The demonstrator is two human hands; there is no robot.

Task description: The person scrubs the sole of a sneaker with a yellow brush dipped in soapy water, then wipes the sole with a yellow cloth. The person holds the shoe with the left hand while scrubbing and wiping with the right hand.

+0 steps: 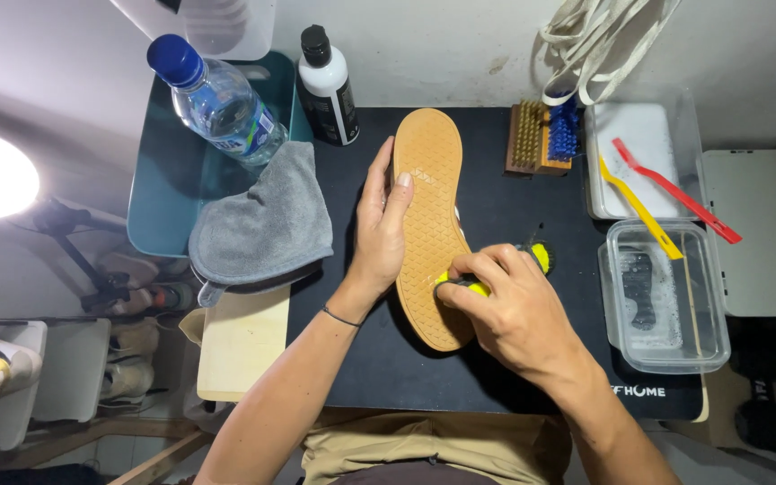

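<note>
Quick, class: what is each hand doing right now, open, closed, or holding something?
Left hand: closed on the shoe, gripping its edge, tan sole facing up.
Right hand: closed on a yellow and black brush, pressed against the sole.

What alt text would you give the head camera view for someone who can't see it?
A person's left hand holds a shoe sole-up on a black mat while the right hand presses a yellow and black brush to its tan sole. A grey cloth, water bottle and clear tub sit around.
</note>
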